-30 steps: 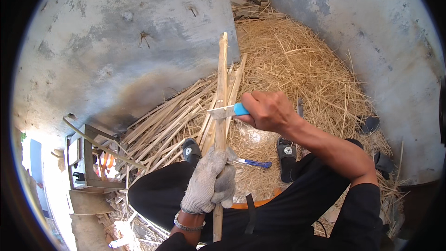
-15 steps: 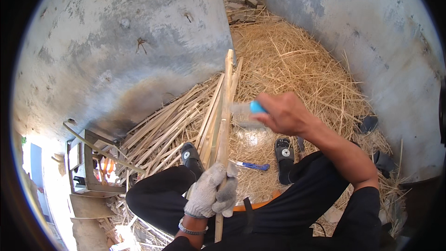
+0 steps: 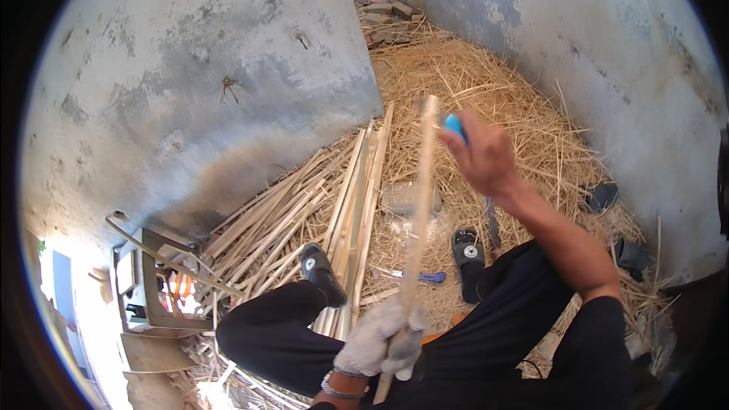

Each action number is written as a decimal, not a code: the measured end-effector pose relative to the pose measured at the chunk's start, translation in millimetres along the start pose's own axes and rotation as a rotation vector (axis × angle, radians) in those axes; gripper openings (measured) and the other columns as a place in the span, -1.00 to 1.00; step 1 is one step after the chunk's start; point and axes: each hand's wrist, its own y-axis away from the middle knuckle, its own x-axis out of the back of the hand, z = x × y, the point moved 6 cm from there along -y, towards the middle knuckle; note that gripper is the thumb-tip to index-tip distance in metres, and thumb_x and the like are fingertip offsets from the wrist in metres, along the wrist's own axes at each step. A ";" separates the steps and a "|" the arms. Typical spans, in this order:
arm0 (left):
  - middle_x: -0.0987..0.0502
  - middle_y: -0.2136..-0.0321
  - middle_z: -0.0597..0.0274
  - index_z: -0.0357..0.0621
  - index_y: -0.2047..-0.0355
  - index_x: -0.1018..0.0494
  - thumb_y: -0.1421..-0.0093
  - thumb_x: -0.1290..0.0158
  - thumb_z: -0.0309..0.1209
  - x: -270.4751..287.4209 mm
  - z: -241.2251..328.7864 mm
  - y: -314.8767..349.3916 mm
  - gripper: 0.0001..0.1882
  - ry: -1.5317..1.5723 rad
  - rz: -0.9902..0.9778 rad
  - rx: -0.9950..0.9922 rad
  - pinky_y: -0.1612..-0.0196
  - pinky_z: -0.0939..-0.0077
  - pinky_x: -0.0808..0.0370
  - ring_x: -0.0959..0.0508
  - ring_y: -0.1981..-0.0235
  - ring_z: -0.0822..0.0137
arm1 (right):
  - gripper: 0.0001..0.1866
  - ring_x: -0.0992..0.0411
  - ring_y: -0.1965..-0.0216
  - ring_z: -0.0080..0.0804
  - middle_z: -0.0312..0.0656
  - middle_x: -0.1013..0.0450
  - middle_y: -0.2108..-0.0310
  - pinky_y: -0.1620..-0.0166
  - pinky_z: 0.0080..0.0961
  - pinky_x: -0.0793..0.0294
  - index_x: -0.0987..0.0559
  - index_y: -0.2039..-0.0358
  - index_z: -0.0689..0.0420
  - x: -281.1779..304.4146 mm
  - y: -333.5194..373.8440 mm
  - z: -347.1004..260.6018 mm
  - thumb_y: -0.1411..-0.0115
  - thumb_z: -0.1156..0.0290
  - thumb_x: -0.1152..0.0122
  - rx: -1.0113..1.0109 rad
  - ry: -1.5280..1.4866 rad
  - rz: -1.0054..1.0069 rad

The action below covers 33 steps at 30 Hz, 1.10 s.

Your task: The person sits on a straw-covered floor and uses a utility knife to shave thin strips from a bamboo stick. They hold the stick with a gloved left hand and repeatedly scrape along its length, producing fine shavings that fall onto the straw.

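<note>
My left hand (image 3: 383, 342), in a pale knitted glove, is wrapped round the lower part of a long wooden strip (image 3: 418, 235), perhaps split bamboo. The strip stands tilted up and away from my lap, slightly blurred by motion. My bare right hand (image 3: 487, 153) is closed on a blue-handled tool (image 3: 455, 125) right beside the strip's upper end. Its blade is mostly hidden behind the strip and blurred; I cannot tell its exact kind. More long strips (image 3: 355, 212) lie on the floor between the strip I hold and my left shoe (image 3: 320, 273).
A heap of straw-like shavings (image 3: 524, 125) spreads toward the far corner. Split strips (image 3: 262, 209) are piled by the left wall. A blue-handled cutter (image 3: 430, 277) lies between my feet, near a grey block (image 3: 396, 199). At left stands a wooden frame (image 3: 144, 281).
The held strip has swung right, away from the strips on the floor, and my left hand has moved right and lower. My right hand has risen with the blue-handled tool toward the strip's top.
</note>
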 end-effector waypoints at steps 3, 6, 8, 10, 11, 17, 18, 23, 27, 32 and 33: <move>-0.27 0.77 0.29 -0.20 0.29 -0.37 -0.39 0.11 -0.19 1.8 15.3 4.9 -0.70 0.078 0.033 -0.143 0.82 0.46 -0.34 -0.26 0.88 0.41 | -0.58 -0.21 0.78 -0.47 -0.33 -0.19 0.76 0.70 -0.42 -0.20 -0.36 0.45 0.11 -12.6 9.0 -45.1 -0.39 0.04 -0.08 0.163 -0.152 -0.054; -0.22 0.80 0.33 -0.17 0.30 -0.36 -0.39 0.09 -0.06 0.2 26.0 9.5 -0.61 0.173 -0.128 -0.203 0.86 0.48 -0.29 -0.21 0.91 0.44 | -0.59 -0.27 0.77 -0.33 -0.24 -0.21 0.73 0.67 -0.33 -0.24 -0.35 0.43 0.13 -18.4 16.8 -48.6 -0.37 0.06 -0.10 -0.073 -0.335 -0.167; -0.20 0.82 0.37 -0.15 0.31 -0.36 -0.39 0.10 0.02 1.3 31.2 9.2 -0.56 0.218 -0.151 -0.195 0.87 0.48 -0.28 -0.18 0.93 0.47 | -0.58 -0.30 0.76 -0.29 -0.21 -0.24 0.72 0.66 -0.31 -0.26 -0.35 0.42 0.13 -14.3 22.3 -61.4 -0.37 0.04 -0.08 0.045 -0.313 -0.215; -0.18 0.83 0.40 -0.14 0.31 -0.35 -0.40 0.12 0.06 1.2 32.0 7.4 -0.53 0.288 -0.182 -0.194 0.88 0.49 -0.26 -0.15 0.94 0.49 | -0.57 -0.33 0.75 -0.26 -0.19 -0.26 0.72 0.66 -0.30 -0.27 -0.35 0.42 0.14 -10.6 24.9 -70.1 -0.38 0.02 -0.06 0.107 -0.306 -0.247; -0.17 0.83 0.41 -0.13 0.31 -0.35 -0.40 0.14 0.07 1.4 32.9 5.7 -0.52 0.329 -0.202 -0.202 0.88 0.50 -0.24 -0.14 0.94 0.50 | -0.57 -0.34 0.75 -0.26 -0.18 -0.27 0.71 0.66 -0.29 -0.28 -0.35 0.42 0.14 -9.9 24.1 -74.6 -0.38 0.01 -0.05 0.115 -0.313 -0.249; -0.14 0.84 0.46 -0.10 0.27 -0.34 -0.46 0.24 0.02 4.0 28.9 -6.3 -0.56 0.348 -0.116 -0.171 0.93 0.55 -0.12 -0.11 0.97 0.52 | -0.52 -0.33 0.76 -0.26 -0.18 -0.30 0.72 0.66 -0.34 -0.31 -0.35 0.46 0.13 -11.1 20.9 -93.4 -0.37 -0.04 -0.03 0.217 -0.271 -0.293; -0.14 0.84 0.46 -0.09 0.26 -0.34 -0.47 0.26 0.02 3.6 24.6 -6.9 -0.56 0.314 -0.075 -0.146 0.94 0.57 -0.10 -0.10 0.97 0.52 | -0.51 -0.32 0.76 -0.26 -0.18 -0.31 0.72 0.67 -0.35 -0.32 -0.35 0.46 0.13 -12.7 22.8 -96.0 -0.37 -0.05 -0.03 0.238 -0.231 -0.324; -0.12 0.85 0.48 -0.09 0.28 -0.30 -0.47 0.26 0.03 -11.1 21.3 -6.5 -0.56 0.323 -0.068 -0.139 0.95 0.57 -0.11 -0.08 0.96 0.55 | -0.52 -0.26 0.79 -0.30 -0.22 -0.26 0.73 0.73 -0.33 -0.23 -0.34 0.46 0.11 -12.5 22.8 -88.0 -0.40 -0.05 0.04 0.336 -0.140 -0.225; -0.12 0.86 0.49 -0.09 0.32 -0.29 -0.46 0.25 0.04 -0.9 18.2 -8.5 -0.55 0.107 0.133 -0.130 0.95 0.58 -0.12 -0.07 0.96 0.57 | -0.55 -0.20 0.85 -0.48 -0.29 -0.26 0.78 0.79 -0.42 -0.17 -0.35 0.48 0.09 -31.7 9.3 -38.3 -0.43 0.00 0.05 0.137 0.085 -0.175; -0.13 0.84 0.48 -0.08 0.34 -0.31 -0.47 0.25 0.02 -8.0 5.4 -13.1 -0.56 0.321 -0.105 -0.084 0.93 0.65 -0.06 -0.09 0.95 0.57 | -0.59 -0.08 0.84 -0.59 -0.39 -0.16 0.78 0.81 -0.52 -0.08 -0.35 0.48 0.04 27.1 -22.0 -0.7 -0.46 0.06 0.10 0.051 -0.086 0.017; -0.13 0.83 0.48 -0.08 0.35 -0.30 -0.47 0.25 0.01 -7.6 5.6 -16.6 -0.56 0.381 -0.135 -0.072 0.93 0.65 -0.07 -0.09 0.95 0.58 | -0.58 -0.08 0.84 -0.58 -0.40 -0.15 0.78 0.80 -0.50 -0.08 -0.35 0.49 0.04 24.7 -11.6 -14.7 -0.45 0.05 0.08 0.094 -0.172 -0.054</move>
